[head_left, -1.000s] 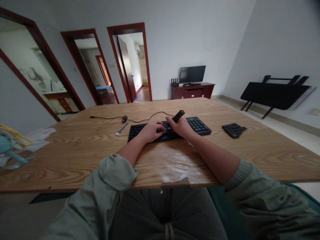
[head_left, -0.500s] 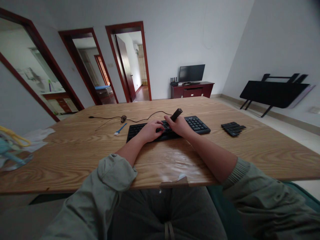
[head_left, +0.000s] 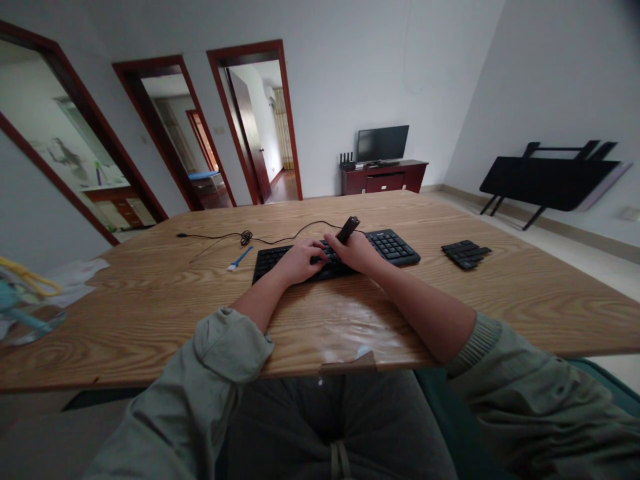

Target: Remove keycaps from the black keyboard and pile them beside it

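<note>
A black keyboard (head_left: pixel 395 248) lies on the wooden table in front of me, its middle partly hidden by my hands. My right hand (head_left: pixel 357 252) is closed around a thick black handle (head_left: pixel 349 228), which leans up and away to the right. The lower end of this tool is hidden behind the hand, so its kind does not show. Over the left-middle keys rests my left hand (head_left: pixel 301 261), its fingers bent, with a gap between them and the thumb. Nothing is visible in it. To the right, several loose black keycaps (head_left: pixel 465 254) lie close together.
A small blue brush (head_left: pixel 241 258) with white bristles lies left of the keyboard. Behind it runs a thin black cable (head_left: pixel 280 241) with a coiled bundle. A light-blue object with yellow cord (head_left: pixel 30 277) and white plastic stand at the table's left edge.
The view has shifted very slightly. Both hands stay at the same place on the keyboard, and the black handle is still in my right hand, hardly moved.
</note>
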